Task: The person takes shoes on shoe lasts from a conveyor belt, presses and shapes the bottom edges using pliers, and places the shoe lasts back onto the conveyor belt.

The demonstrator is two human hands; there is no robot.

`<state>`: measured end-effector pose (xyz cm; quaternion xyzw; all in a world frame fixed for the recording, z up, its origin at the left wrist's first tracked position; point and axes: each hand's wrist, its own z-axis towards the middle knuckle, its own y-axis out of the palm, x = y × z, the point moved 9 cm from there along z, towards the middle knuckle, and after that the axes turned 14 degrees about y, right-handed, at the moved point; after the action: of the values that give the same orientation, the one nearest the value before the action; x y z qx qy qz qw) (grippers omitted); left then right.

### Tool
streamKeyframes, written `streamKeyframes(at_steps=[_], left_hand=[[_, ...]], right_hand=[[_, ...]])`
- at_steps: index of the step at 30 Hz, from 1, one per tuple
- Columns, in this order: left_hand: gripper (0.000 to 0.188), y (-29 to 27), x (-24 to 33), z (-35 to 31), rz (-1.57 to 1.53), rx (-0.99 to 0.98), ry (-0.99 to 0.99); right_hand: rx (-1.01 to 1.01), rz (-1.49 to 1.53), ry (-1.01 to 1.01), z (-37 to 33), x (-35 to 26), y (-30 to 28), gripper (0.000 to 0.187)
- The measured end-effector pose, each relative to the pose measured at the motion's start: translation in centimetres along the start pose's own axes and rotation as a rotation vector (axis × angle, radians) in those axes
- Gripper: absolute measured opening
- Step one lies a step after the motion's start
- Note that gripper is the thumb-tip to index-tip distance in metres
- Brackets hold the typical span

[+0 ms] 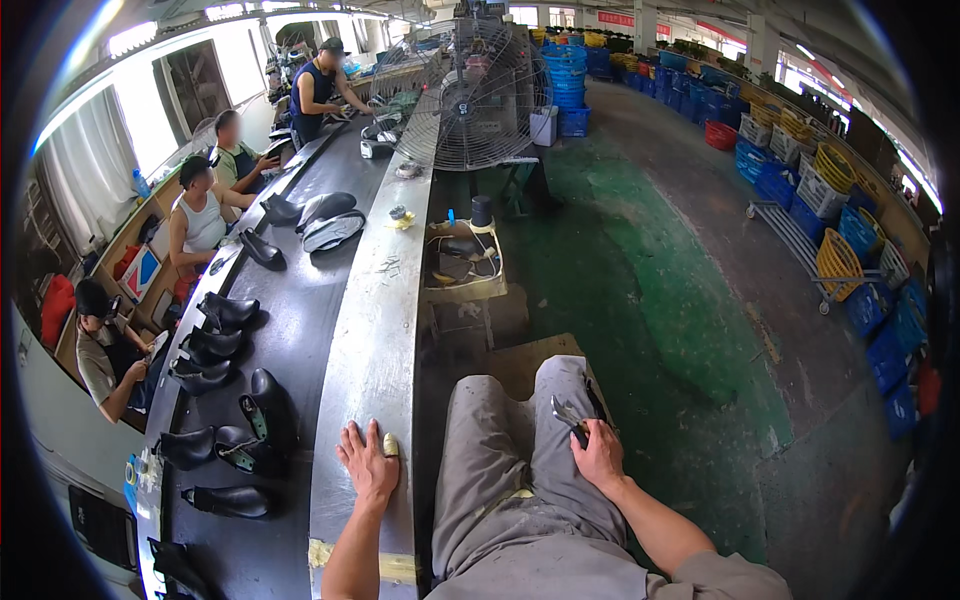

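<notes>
My left hand [370, 465] lies flat, fingers spread, on the metal ledge [365, 350] beside the conveyor belt. Its thumb wears a yellowish wrap [390, 444]. On my right thigh rests my right hand [601, 456], closed around the dark handles of a pair of pliers [566, 410]; their metal jaws point up and away from me. Left of my left hand, black ankle boots lie on the dark belt [305, 385], among them a boot [228, 501] on its side and a pair [250, 447] with green showing inside.
A large caged fan [465, 100] stands ahead past the ledge. Below it, a box of tools [465, 262] sits near my knees. Several people work along the belt's far side. Blue and yellow baskets [838, 262] and a metal cart [800, 240] line the right.
</notes>
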<state>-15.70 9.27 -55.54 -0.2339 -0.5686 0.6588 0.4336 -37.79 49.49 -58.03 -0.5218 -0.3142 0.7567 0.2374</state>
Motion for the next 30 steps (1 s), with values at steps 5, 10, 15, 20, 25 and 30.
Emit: streamKeyframes(at_steps=[5, 10, 15, 20, 25, 30], left_hand=[[0.056, -0.06, 0.15, 0.11, 0.005, -0.004, -0.002], [0.056, -0.11, 0.09, 0.13, -0.003, 0.000, -0.005], [0.057, -0.08, 0.11, 0.13, -0.018, 0.006, -0.014], [0.058, -0.14, 0.15, 0.14, -0.019, 0.007, -0.012], [0.058, -0.15, 0.08, 0.05, -0.014, 0.010, -0.019], [0.059, -0.08, 0.16, 0.11, -0.027, 0.007, -0.011]], right_hand=[[-0.010, 0.012, -0.003, 0.05, 0.18, 0.21, 0.034], [-0.003, 0.003, -0.005, 0.11, 0.31, 0.38, 0.035], [-0.009, 0.011, 0.000, 0.10, 0.36, 0.44, 0.035], [0.003, 0.017, -0.025, 0.05, 0.33, 0.31, 0.036], [-0.089, 0.055, -0.086, 0.17, 0.12, 0.14, 0.037], [-0.120, 0.035, -0.109, 0.07, -0.09, 0.36, 0.037]])
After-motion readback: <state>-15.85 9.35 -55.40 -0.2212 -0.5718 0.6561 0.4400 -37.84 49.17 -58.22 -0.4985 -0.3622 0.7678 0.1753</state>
